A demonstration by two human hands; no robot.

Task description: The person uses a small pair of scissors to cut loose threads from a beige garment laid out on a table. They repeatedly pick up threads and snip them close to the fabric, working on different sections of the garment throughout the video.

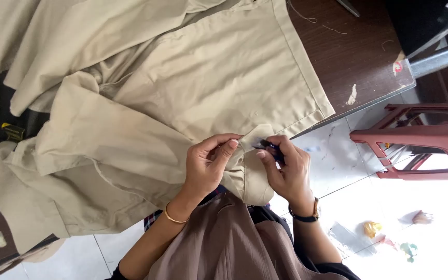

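1x beige garment (218, 78), woven cotton-type cloth, matte, heavy creases, stitched hems along the edges; spread over 1x dark brown wood table (359, 57) w/ most of the top covered and one corner hanging off the table edge toward me. My left hand (208, 163) pinches that corner: thumb + index closed on a small fold of fabric, other fingers curled under. My right hand (286, 173) is just beside it, fingers closed around 1x small dark tool (269, 148), slim, dark blue/purple, tip touching the cloth at the pinched fold; can't tell exactly what kind of tool. Hands nearly touching, fold between them. Wrists: 1x thin gold bangle (174, 217) on left, 1x dark watch (307, 215) on right. 1x red-brown plastic stool (421, 142), hard, boxy w/ cut-out sides, on white glossy tile floor (442, 249) to the right of the table. A few loose threads on the bare wood, approx 3 small colored scraps on the floor, blurred. 1x grey metal bar (439, 59), round, near the table corner.
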